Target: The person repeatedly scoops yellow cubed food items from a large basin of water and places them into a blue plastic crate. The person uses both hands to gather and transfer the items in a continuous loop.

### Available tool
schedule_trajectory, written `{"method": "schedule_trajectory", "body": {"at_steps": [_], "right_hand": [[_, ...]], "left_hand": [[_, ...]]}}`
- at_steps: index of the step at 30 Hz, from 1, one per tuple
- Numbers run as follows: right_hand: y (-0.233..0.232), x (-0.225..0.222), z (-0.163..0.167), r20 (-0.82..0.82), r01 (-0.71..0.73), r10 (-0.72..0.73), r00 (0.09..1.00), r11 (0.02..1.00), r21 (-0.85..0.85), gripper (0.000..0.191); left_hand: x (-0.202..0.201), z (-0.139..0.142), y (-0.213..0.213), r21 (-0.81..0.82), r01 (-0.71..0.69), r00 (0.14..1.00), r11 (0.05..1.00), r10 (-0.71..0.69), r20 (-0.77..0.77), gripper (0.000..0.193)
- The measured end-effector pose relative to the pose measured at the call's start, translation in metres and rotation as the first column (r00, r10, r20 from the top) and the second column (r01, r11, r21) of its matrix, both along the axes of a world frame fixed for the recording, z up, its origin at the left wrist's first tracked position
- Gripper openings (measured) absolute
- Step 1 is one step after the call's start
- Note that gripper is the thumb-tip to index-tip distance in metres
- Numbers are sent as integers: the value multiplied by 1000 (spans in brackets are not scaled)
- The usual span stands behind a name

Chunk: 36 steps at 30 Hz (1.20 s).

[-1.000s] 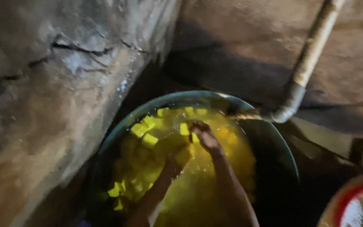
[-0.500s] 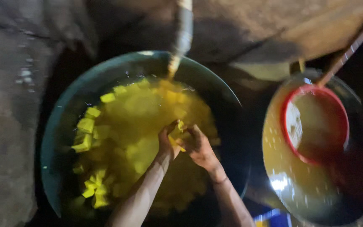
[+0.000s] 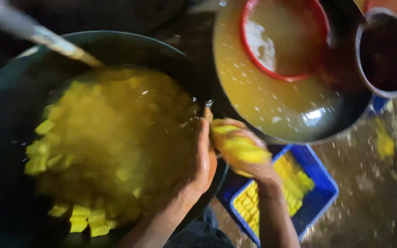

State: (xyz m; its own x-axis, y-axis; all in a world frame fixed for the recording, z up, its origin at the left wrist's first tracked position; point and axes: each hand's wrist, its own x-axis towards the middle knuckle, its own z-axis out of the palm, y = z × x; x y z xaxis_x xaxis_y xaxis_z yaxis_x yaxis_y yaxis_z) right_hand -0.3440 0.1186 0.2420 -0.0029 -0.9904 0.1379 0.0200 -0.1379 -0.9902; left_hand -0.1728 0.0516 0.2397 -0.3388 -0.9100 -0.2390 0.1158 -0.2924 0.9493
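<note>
A large dark basin holds yellow liquid and several yellow cubes. My right hand is shut on a handful of yellow cubes, just past the basin's right rim and above a blue crate. My left hand is held flat next to it at the rim, with wet fingers and nothing visible in it. The picture is blurred by motion.
A pipe pours water into the basin from the upper left. A second basin of cloudy yellow liquid with a red bowl floating in it sits at the upper right, beside a dark pot. The floor at right is wet.
Both hands have come up out of the liquid and moved right to the basin's rim with cubes. The view has swung right, so the blue crate now shows.
</note>
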Motion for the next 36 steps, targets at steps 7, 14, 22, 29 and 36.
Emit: {"method": "schedule_trajectory", "body": {"at_steps": [7,14,22,29,36], "right_hand": [[198,-133,-39,341,668,-637,692,744,34,67],[212,-263,-211,-113,770,-846,522,410,488,74],[185,-282,-366,-958,952,-160,239,234,198,83],[194,-264,-380,-895,852,204,398,280,443,90],[156,-200,-200,-763,829,-566,312,555,-72,57]], "left_hand": [[-19,-61,16,-169,-30,997,985,19,-70,63],[6,-182,26,52,-43,999,998,42,18,70],[37,-205,52,102,-220,975,970,215,55,74],[114,-176,5,-253,-222,828,942,320,462,65],[154,-190,6,35,182,449,983,-115,886,32]]}}
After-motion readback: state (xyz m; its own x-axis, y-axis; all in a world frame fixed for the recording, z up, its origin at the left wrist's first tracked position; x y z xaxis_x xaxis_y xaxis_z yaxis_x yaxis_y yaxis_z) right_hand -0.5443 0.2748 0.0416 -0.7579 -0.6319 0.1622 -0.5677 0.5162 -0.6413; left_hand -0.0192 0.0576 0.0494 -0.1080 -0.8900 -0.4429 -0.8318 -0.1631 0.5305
